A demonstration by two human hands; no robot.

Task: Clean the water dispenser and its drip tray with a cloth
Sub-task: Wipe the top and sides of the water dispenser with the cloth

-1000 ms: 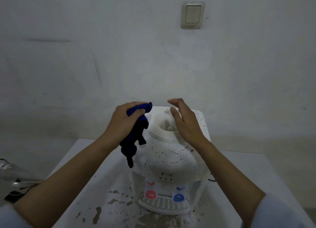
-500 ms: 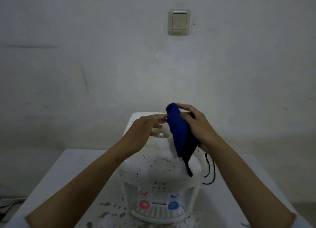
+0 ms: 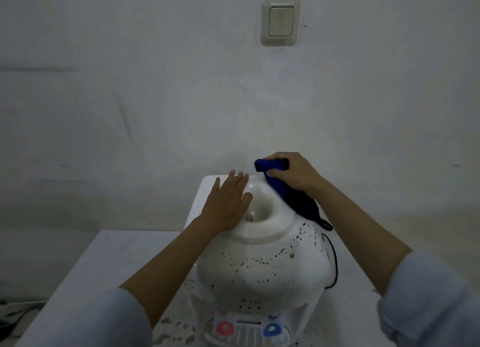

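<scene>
The right hand (image 3: 293,173) has its grip clamped on a blue cloth (image 3: 283,188), fingers curled over the bunched top end at the far right edge of the water dispenser (image 3: 259,263). From that grip the cloth trails down and toward the camera along the right side of the dispenser's top, its dark tail hanging off the edge. The left hand (image 3: 226,203) lies flat with fingers straight and spread, holding nothing, resting on the left side of the round bottle well (image 3: 259,216). The white dispenser, flecked with dark specks, stands on a white surface (image 3: 85,281). Its drip tray (image 3: 244,337) sits at the bottom front, below a red tap (image 3: 224,328) and a blue tap (image 3: 271,329). A black cable (image 3: 333,263) runs beside its right flank. A light switch (image 3: 280,21) is on the wall behind.
</scene>
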